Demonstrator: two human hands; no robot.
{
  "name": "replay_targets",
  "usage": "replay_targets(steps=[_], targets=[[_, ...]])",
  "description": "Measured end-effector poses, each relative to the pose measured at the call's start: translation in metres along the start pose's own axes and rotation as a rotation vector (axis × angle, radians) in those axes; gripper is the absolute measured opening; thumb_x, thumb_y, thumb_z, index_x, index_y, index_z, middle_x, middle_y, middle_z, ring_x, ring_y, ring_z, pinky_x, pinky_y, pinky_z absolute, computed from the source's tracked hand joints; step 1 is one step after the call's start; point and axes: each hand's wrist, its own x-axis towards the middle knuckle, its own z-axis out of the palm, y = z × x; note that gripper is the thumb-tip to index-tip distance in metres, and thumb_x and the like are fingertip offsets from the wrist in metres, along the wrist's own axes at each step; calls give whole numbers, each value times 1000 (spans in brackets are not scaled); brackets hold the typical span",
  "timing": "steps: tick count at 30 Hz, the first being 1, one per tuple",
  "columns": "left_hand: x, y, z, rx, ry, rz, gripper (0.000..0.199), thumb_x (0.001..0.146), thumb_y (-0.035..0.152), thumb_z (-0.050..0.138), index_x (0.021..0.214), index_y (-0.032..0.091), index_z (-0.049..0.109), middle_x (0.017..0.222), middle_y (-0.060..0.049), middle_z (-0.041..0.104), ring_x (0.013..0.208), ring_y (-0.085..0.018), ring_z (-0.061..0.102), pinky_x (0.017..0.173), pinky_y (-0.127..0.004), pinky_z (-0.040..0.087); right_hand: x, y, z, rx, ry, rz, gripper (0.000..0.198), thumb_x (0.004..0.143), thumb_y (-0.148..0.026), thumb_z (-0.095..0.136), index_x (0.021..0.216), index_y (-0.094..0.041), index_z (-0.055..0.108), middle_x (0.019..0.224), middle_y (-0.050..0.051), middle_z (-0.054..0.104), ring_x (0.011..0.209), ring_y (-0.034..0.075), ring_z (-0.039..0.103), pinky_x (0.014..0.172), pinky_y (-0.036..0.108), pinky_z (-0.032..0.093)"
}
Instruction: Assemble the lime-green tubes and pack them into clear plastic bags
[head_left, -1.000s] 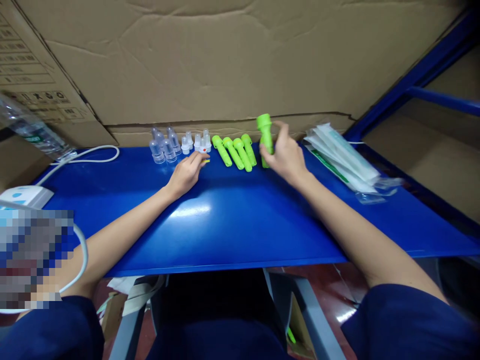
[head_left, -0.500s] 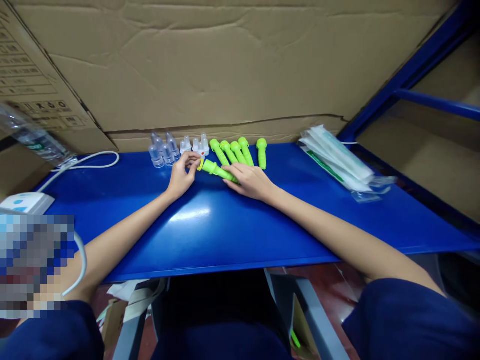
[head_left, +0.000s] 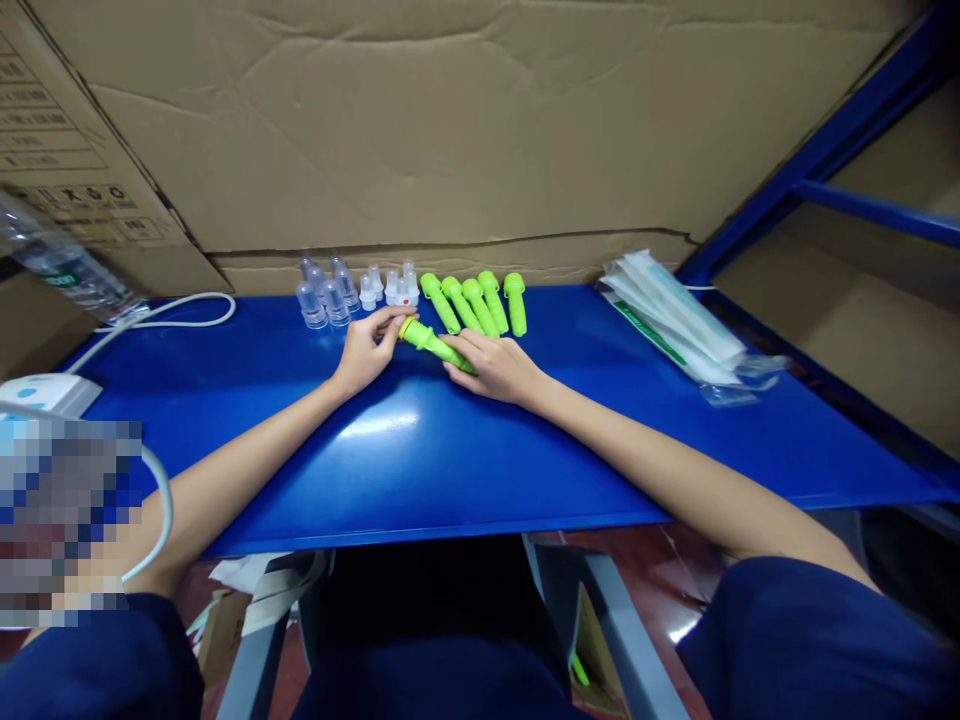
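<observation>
My left hand pinches a yellow ring at the wide end of a lime-green flashlight. The ring sits against that end, and my fingertips partly cover it. Wrapped round the narrow end of the same flashlight is my right hand, hiding its tip. Just beyond my hands, several similar green flashlights lie side by side on the blue table. Small clear-topped white pieces stand past my left hand. Clear plastic cylinders are grouped to their left.
Clear-wrapped white packets lie at the right. On the left are a white cable, a white device and a plastic bottle. A cardboard wall rises behind the table; a blue metal frame borders the right side.
The yellow ring, held at the flashlight's wide end before, now sits closer against it. The rightmost flashlight in the row lies slightly nearer its neighbours. Both hands stay almost in place.
</observation>
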Motion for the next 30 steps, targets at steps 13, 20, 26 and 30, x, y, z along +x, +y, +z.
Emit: replay_targets(steps=[13,20,26,30], targets=[[-1,-2,14,-135,-63,-150,77,81,73,74,130,13,77,142,-12,68,135,-37,65,121,-51,48,0,-3,2,223,23,124,42,100,-31,53,136,-14,64,125,20,71,104,38,73,85,54,60],[1,-1,15,-291,-158,-167,88,76,76,78,137,13,72,147,-15,64,140,-39,60,124,-52,45,4,10,11,537,-26,157,62,94,-36,59,150,-14,45,107,15,71,92,32,72,87,53,59],[1,2,15,-145,-222,11,64,92,64,70,136,18,73,153,-16,61,149,-33,52,129,-51,34,7,10,12,855,-118,186,91,91,-35,59,168,-13,17,114,11,68,98,25,70,101,48,56],[1,0,15,-79,-220,26,57,95,60,67,135,20,73,156,-16,58,151,-31,50,130,-53,31,8,10,18,941,-105,241,87,87,-30,61,165,-18,27,121,12,67,95,23,69,96,46,58]])
